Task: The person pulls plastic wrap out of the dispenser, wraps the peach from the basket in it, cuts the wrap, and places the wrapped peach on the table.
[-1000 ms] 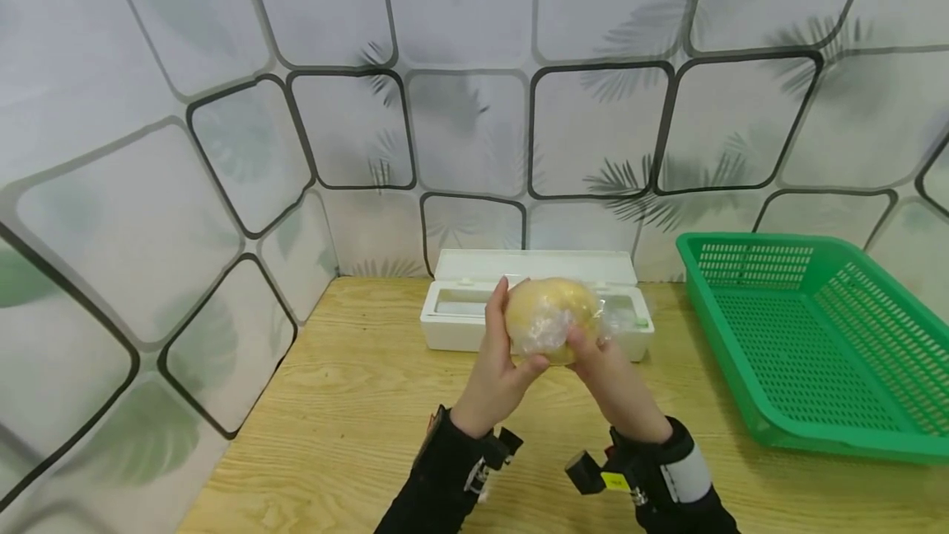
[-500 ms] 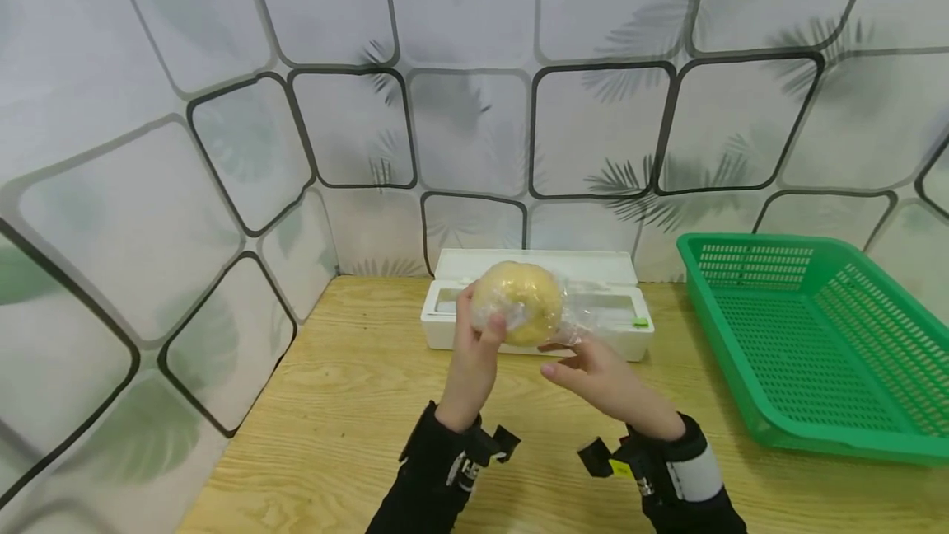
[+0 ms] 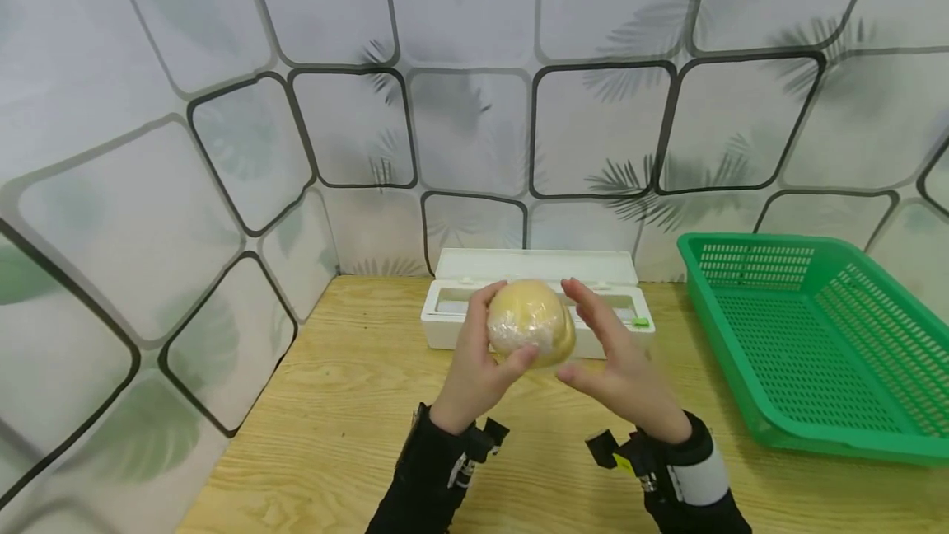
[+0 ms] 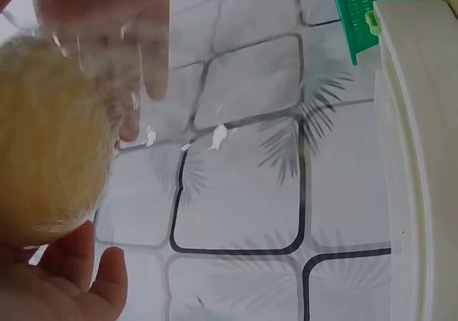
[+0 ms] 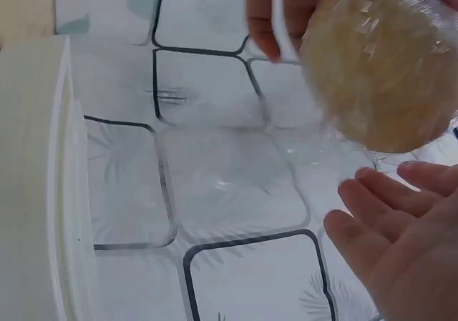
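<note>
The wrapped yellow ball [image 3: 528, 321], left hand [image 3: 471, 369] and right hand [image 3: 626, 373] partly hide the white box [image 3: 448, 333]; the green basket [image 3: 823, 361] is cut off at right, the black sleeves [image 3: 418, 484] at the near edge; lettering [image 3: 461, 470] on the left wrist is too small to read

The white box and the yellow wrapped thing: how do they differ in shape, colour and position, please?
The white box is long and angular; the yellow wrapped thing is rounded. The box is mostly white; the wrapped thing shows yellow through clear film. The box stands on the wooden table, lid raised; the left hand holds the wrapped thing off the table. Both show in every view.
</note>
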`<state>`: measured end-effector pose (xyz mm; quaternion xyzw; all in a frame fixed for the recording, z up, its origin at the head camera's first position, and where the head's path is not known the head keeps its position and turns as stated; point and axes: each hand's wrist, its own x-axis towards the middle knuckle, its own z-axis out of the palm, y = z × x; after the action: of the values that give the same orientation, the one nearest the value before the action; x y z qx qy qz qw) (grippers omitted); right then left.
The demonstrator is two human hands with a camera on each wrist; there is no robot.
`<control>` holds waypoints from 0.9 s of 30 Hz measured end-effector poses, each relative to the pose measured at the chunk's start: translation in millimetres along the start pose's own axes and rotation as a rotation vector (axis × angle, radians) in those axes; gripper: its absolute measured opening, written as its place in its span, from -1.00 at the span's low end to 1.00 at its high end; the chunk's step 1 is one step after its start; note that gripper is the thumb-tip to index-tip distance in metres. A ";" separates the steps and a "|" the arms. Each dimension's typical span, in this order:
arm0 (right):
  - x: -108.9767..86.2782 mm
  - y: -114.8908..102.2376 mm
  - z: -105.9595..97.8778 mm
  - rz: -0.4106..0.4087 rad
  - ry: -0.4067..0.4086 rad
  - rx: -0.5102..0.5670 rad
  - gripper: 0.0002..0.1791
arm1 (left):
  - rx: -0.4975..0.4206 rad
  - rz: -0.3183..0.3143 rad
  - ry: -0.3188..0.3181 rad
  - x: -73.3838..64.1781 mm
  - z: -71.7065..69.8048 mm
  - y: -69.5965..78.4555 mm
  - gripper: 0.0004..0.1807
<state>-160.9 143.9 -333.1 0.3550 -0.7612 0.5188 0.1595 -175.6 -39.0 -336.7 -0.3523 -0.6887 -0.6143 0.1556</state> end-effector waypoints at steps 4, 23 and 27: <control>-0.2 3.2 5.9 -0.001 -0.070 -0.039 -0.16 | 0.012 0.119 -0.094 -0.8 5.4 -1.2 -0.24; -0.4 1.6 10.9 0.003 -0.062 0.010 -0.45 | 0.364 0.559 -0.043 4.4 9.9 -1.7 -0.49; -0.5 0.8 9.9 0.056 -0.070 0.004 -0.47 | 0.410 0.598 -0.038 5.1 11.0 -2.5 -0.53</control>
<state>-159.8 135.4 -338.0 0.3518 -0.7750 0.5118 0.1172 -178.4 -27.0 -337.4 -0.5111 -0.6670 -0.3838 0.3829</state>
